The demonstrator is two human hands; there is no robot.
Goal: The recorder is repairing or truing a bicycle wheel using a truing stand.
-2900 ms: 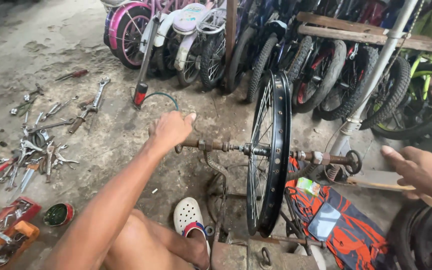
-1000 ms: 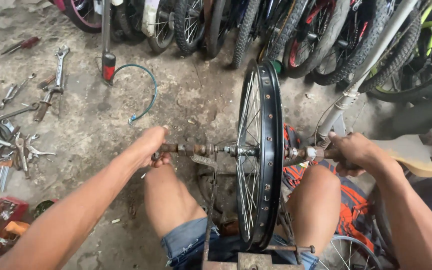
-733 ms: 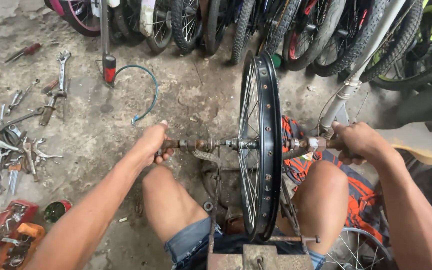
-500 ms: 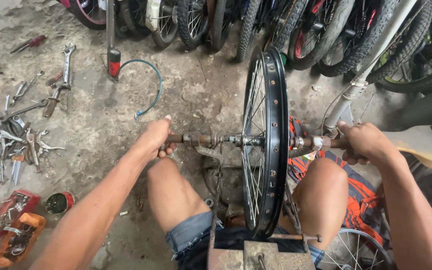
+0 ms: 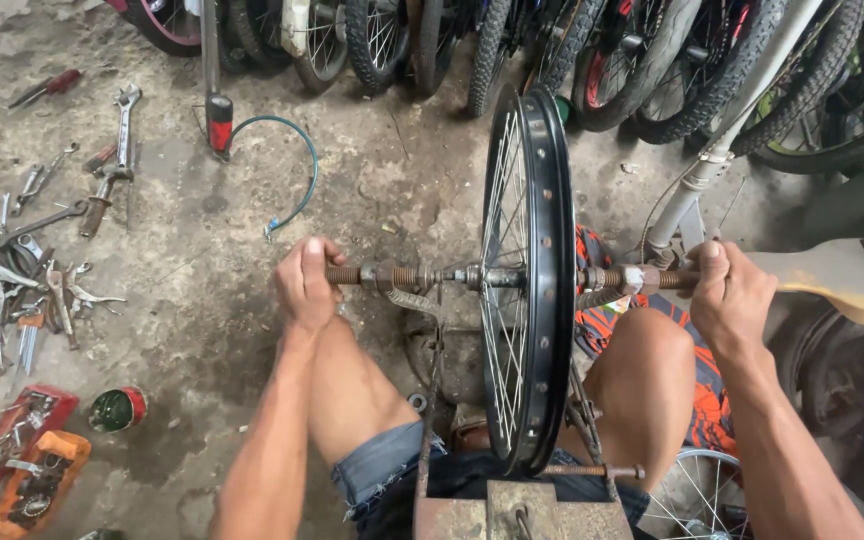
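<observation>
I am gripping the axle (image 5: pixel 402 276) with my left hand (image 5: pixel 304 283) clenched on one end and my right hand (image 5: pixel 730 292) on the other, the wheel (image 5: pixel 530 280) standing upright between them.

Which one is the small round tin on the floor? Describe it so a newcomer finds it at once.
Start at the black bicycle rim standing upright between the person's knees, then look to the lower left across the concrete floor. There the tin lies beside a red tray and an orange tray of small parts. It alone is round, green inside with a red wall.
</observation>
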